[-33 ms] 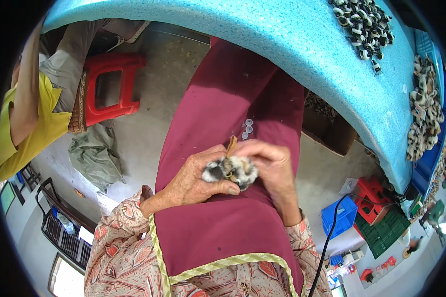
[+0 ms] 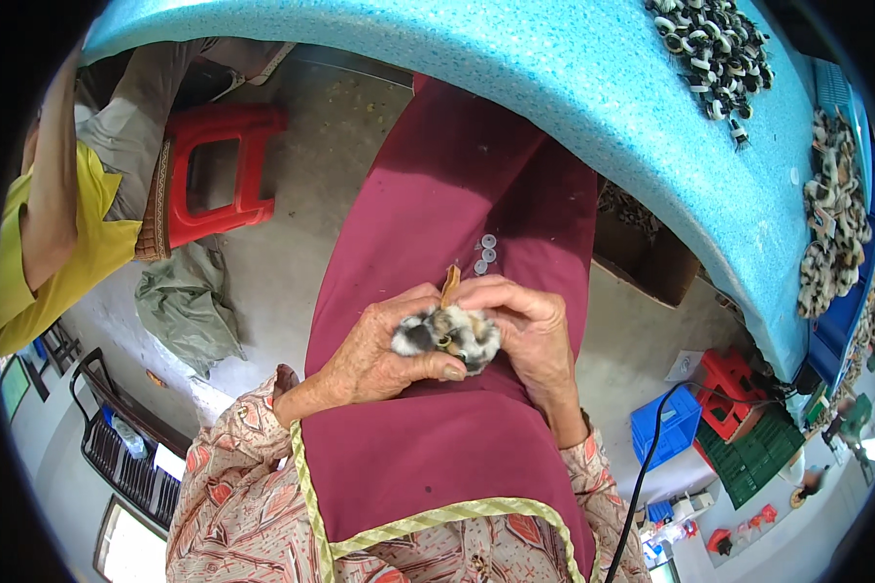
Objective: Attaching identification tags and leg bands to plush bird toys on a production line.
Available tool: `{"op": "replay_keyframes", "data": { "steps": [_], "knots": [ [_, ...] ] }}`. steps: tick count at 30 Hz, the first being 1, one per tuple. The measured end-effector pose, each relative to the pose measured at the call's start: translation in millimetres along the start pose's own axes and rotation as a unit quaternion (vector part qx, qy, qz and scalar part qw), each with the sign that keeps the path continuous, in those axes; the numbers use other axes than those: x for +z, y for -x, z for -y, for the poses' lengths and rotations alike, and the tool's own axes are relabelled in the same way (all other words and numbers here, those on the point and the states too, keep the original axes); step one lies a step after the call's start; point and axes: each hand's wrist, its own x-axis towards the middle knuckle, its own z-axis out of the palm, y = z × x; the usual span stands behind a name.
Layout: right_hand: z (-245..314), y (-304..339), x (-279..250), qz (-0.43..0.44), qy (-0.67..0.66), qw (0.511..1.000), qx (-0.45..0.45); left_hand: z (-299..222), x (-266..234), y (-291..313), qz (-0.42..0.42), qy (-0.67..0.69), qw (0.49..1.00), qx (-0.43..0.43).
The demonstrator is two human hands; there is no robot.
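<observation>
Above my lap I hold a small furry toy piece, patched in black, white and tan, with what look like yellow-green eyes. My left hand is wrapped round its left side, the thumb pressed along the lower edge. A stiff brown tab sticks up from its top. At the upper right of the fur, my right hand pinches with bent fingers; its fingertips are partly hidden. Several clear plastic discs lie on my maroon apron, just beyond the hands.
A speckled blue table curves ahead, bearing a pile of black-and-white pieces. More furry pieces fill the right side. At left are a red stool and a person in a yellow shirt. A blue crate stands low right.
My right hand has shifted slightly left and closer against the fur, and its fingers are less blurred. The furry piece has moved a little left in my left hand.
</observation>
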Motion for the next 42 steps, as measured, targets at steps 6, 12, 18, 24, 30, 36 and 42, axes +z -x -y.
{"op": "replay_keyframes", "data": {
  "steps": [6,12,18,24,30,36,42],
  "knots": [
    [-1.2,10.0,12.4,-0.014,-0.041,0.999,0.019,2.4,0.4,7.7,-0.033,-0.094,0.992,0.081],
    [7.0,15.9,23.1,-0.019,-0.062,0.995,-0.069,-6.3,6.7,6.3,-0.114,-0.185,0.952,0.215],
    [31.1,17.6,36.5,-0.035,0.043,0.978,-0.203,-14.7,-4.1,12.6,-0.076,-0.215,0.89,0.394],
    [49.4,16.1,43.2,0.037,0.068,0.966,-0.246,-15.3,-9.0,26.1,-0.082,-0.175,0.884,0.427],
    [42.7,18.7,42.8,0.034,0.037,0.972,-0.229,-10.9,-7.4,29.0,-0.059,-0.155,0.893,0.419],
    [22.4,35.8,27.9,0.028,0.024,0.997,-0.064,-18.9,-7.2,21.6,-0.016,-0.141,0.946,0.293],
    [28.2,-24.2,-16.5,-0.115,0.459,0.872,-0.125,-17.6,-1.4,16.1,-0.02,-0.138,0.94,0.311]
  ]
}}
